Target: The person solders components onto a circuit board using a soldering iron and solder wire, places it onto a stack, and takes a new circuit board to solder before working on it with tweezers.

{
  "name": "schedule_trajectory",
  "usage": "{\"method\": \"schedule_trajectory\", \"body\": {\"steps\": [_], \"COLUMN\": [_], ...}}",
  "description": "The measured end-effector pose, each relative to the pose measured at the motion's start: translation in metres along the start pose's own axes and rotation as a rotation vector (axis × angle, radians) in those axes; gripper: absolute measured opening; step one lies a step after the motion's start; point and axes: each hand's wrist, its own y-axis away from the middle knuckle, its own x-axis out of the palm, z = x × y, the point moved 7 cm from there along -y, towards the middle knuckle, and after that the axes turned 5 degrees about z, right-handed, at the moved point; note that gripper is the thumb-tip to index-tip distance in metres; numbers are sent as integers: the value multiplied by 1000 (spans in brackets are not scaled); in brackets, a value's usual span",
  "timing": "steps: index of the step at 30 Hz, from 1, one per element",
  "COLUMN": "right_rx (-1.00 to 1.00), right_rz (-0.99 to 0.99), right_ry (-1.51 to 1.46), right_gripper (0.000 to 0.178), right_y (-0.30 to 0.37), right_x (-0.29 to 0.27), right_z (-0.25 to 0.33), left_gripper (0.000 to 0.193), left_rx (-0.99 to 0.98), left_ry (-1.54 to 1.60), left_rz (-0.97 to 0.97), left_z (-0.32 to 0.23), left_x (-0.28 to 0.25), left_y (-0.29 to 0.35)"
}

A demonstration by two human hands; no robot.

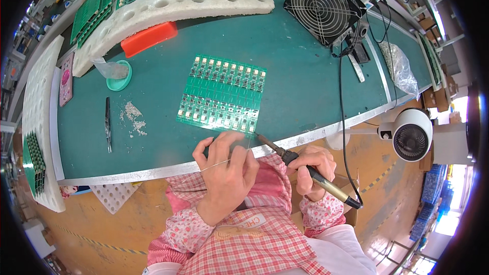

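Soldering iron, right fingers wrapped, board contact unclear

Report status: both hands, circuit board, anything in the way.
Left fingers holding thin wire; right fingers gripping soldering iron. Circuit board flat on table, iron's tip by near-right corner. Tweezers lie apart, left.

To your left on the desk lies a pink flat case; ahead, a red box. To your right you have a black fan, a clear bag and a white fan.
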Motion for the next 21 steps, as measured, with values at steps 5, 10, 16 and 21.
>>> {"method": "schedule_trajectory", "body": {"steps": [5, 10, 16, 21], "right_rx": [4, 20, 22, 30], "right_rz": [-28, -26, -10, -6], "right_ry": [-12, -9, -5, -11], "right_gripper": [6, 5, 5, 5], "right_y": [3, 4, 3, 2], "right_x": [-2, -1, 0, 1], "right_z": [-2, -3, -4, -4], "left_gripper": [15, 16, 16, 16], "left_rx": [8, 11, 13, 14], "left_ry": [-13, -20, -35, -45], "left_rz": [1, -7, -7, -13], "left_z": [-2, -2, -2, -2], "left_x": [3, 5, 5, 7], "left_y": [-1, -2, -3, -4]}}
